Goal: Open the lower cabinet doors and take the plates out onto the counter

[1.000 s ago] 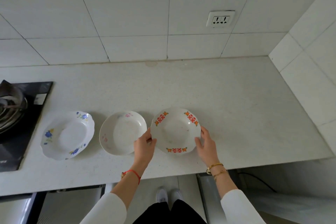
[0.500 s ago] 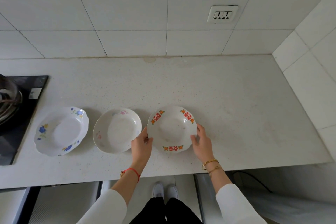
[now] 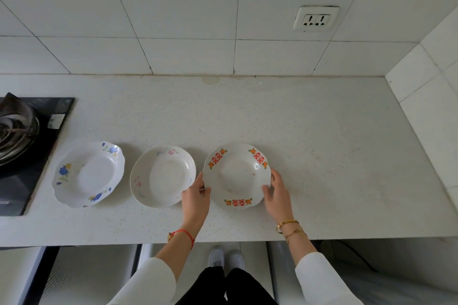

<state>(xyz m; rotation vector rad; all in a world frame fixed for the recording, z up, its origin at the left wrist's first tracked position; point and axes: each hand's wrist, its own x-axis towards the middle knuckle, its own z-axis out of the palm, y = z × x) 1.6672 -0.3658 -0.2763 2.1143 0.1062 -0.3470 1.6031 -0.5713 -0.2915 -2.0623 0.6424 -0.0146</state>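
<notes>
Three plates on the worktop point(image 3: 322, 156), my two hands on the rightmost.

Item 1: red plate point(image 3: 236, 176), red-and-orange marks on its rim, sat on the worktop near the front edge; my left hand point(image 3: 195, 199) held its left rim, thumb over the rim and fingers curled, and my right hand point(image 3: 277, 195) held its right rim the same way, so each grip was clamped on this plate. Item 2: pink plate point(image 3: 162, 176), faint pink flowers, lay just left of item 1, touching my left hand or nearly so, I could not tell which. Item 3: blue plate point(image 3: 88, 174), scalloped, blue flowers, lay left of item 2, apart from it, beside the black hob point(image 3: 32, 156). Wall: white tiles, one socket point(image 3: 316, 18) at upper right. Below the worktop edge: lower cabinet doors point(image 3: 84, 275) stood open.
</notes>
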